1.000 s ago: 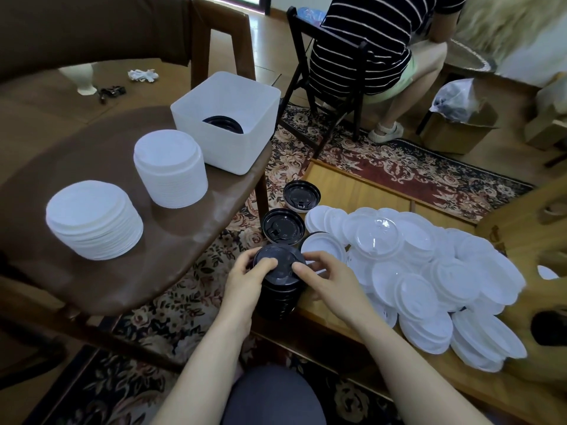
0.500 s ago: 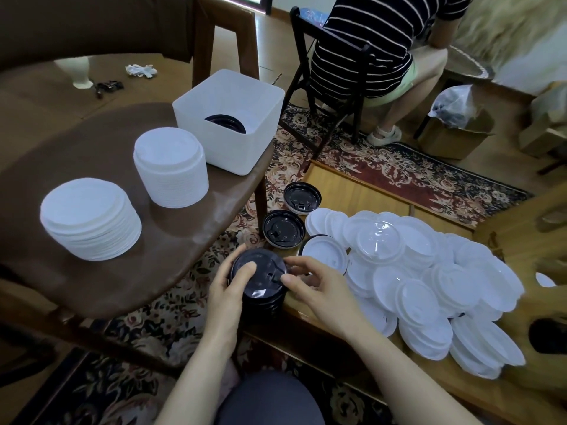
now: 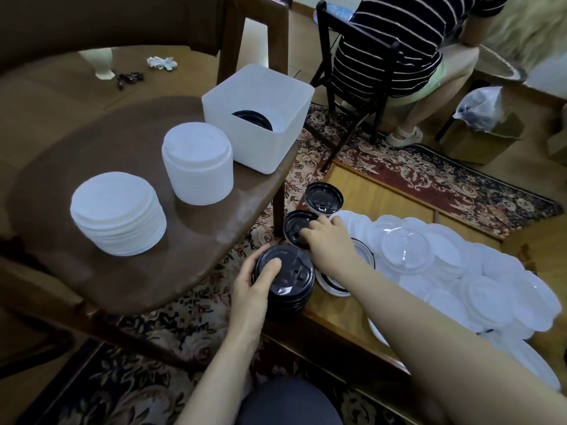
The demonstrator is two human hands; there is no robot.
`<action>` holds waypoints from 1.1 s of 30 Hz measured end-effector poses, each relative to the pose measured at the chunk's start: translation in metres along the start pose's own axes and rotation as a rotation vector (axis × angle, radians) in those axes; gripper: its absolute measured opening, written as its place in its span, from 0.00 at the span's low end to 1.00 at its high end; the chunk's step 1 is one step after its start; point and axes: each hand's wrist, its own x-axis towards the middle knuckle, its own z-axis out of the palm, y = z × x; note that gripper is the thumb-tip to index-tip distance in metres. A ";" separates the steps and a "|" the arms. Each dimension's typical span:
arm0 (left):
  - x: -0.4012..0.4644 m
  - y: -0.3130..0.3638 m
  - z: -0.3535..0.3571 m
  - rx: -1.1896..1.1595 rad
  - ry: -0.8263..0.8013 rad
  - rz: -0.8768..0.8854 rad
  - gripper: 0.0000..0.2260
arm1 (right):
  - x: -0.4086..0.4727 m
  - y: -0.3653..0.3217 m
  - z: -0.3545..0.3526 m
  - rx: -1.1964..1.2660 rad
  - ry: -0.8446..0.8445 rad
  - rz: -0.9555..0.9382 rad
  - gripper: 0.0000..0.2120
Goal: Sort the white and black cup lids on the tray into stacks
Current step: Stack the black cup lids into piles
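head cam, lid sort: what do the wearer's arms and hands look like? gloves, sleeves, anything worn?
Both are bare. The left hand and the right hand have no gloves, and no rings show. Both forearms are uncovered right to the bottom edge of the frame: no sleeve cuff, watch, strap or marker is in view. Fingernails look short and plain. Anything above the forearms is out of frame.

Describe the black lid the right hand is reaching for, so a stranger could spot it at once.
Start at the wooden tray heaped with white lids. Three black items line its left edge; the middle lid is the one. The right hand touches it, unlike the far lid or the stack.
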 end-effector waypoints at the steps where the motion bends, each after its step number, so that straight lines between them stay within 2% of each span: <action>1: 0.000 0.000 0.000 0.002 -0.004 0.001 0.11 | 0.001 -0.001 0.002 -0.004 0.030 -0.001 0.06; 3: 0.001 0.000 -0.001 0.005 -0.009 -0.006 0.10 | 0.002 -0.001 0.004 -0.047 0.046 0.000 0.02; 5: 0.001 0.000 -0.001 0.002 -0.014 -0.008 0.10 | 0.000 -0.001 0.004 -0.086 0.019 0.009 0.11; 7: 0.001 0.000 -0.001 0.002 -0.022 -0.012 0.10 | -0.003 0.003 0.004 -0.095 0.065 0.005 0.22; 8: 0.000 0.000 -0.001 0.005 -0.027 -0.016 0.10 | -0.004 0.006 0.006 -0.093 0.091 -0.003 0.25; 10: 0.000 0.000 0.000 0.013 -0.037 -0.024 0.10 | -0.007 0.008 0.002 -0.089 0.095 0.012 0.21; 13: -0.001 0.002 0.002 0.026 -0.040 -0.030 0.10 | -0.010 0.013 -0.007 -0.056 0.031 0.026 0.08; 15: -0.002 0.002 0.002 0.034 -0.041 -0.029 0.10 | -0.011 0.017 -0.011 0.005 -0.049 0.082 0.11; 17: -0.002 0.002 0.002 0.045 -0.043 -0.022 0.10 | -0.012 0.020 -0.015 0.123 -0.025 0.150 0.13; 20: -0.003 0.002 0.002 0.049 -0.052 -0.024 0.10 | -0.019 0.029 -0.017 0.423 0.167 0.284 0.11; 23: -0.003 0.002 0.003 0.044 -0.049 -0.025 0.10 | -0.035 0.034 -0.031 0.929 0.368 0.452 0.09; 25: -0.003 0.002 0.003 0.044 -0.050 -0.020 0.10 | -0.051 0.034 -0.043 1.260 0.405 0.565 0.09; 28: -0.005 0.003 0.006 0.054 -0.066 -0.016 0.14 | -0.078 0.027 -0.052 1.788 0.238 0.645 0.05; 30: -0.005 0.003 0.008 0.060 -0.074 -0.020 0.14 | -0.093 0.021 -0.053 2.080 0.125 0.618 0.12; 33: -0.004 0.003 0.011 0.059 -0.061 -0.016 0.10 | -0.105 0.009 -0.055 2.225 -0.020 0.585 0.17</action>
